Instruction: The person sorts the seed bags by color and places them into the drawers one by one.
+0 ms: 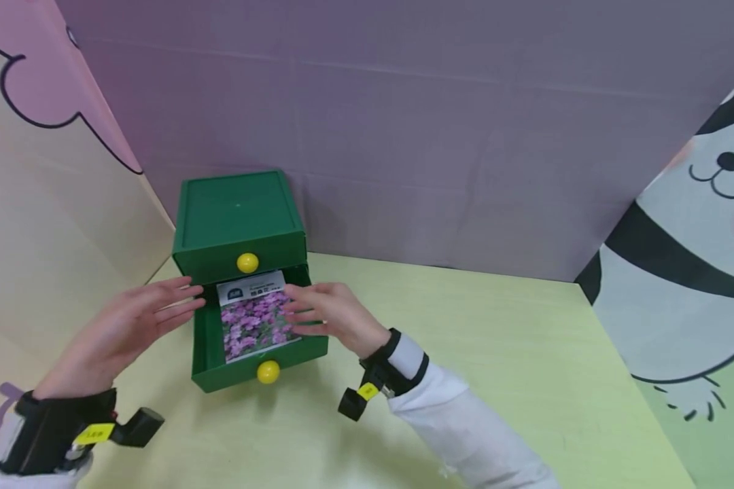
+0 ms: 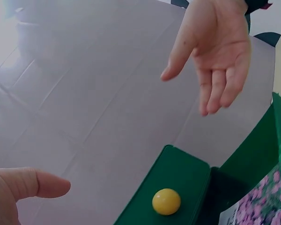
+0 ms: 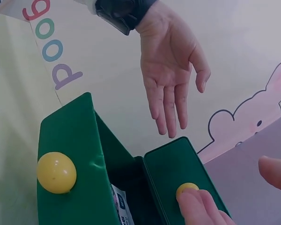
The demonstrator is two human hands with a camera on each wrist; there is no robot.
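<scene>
Left hand: we see one left hand (image 1: 119, 333) with straight, relaxed fingers, released, its fingertips just beside the left wall of the pulled-out drawer; whether they touch it we cannot tell.
Wrist cameras: we count two black strap-on wrist cameras with yellow tags, the left one (image 1: 67, 428) partly cut off by the frame edge; the writing on the tags is too small to read.
Cabinet: one small green plastic two-drawer cabinet (image 1: 235, 217) stands on the pale yellow-green desk (image 1: 495, 380), near its back left corner.
Knobs: two round yellow knobs, the upper (image 1: 247, 263) on the shut top drawer, the lower (image 1: 268, 371) on the bottom drawer.
Drawer: the open green bottom drawer (image 1: 204, 346) holds the packet.
Packet: one flat seed packet printed with purple flowers (image 1: 255, 316) lies inside the drawer; its white header carries small print we cannot read.
Right hand: one right hand (image 1: 330, 312), fingers extended and flat, rests on the packet's right edge, holding nothing.
Panels: cartoon wall panels surround the desk; the right wrist view shows the letters "goo" on one.
</scene>
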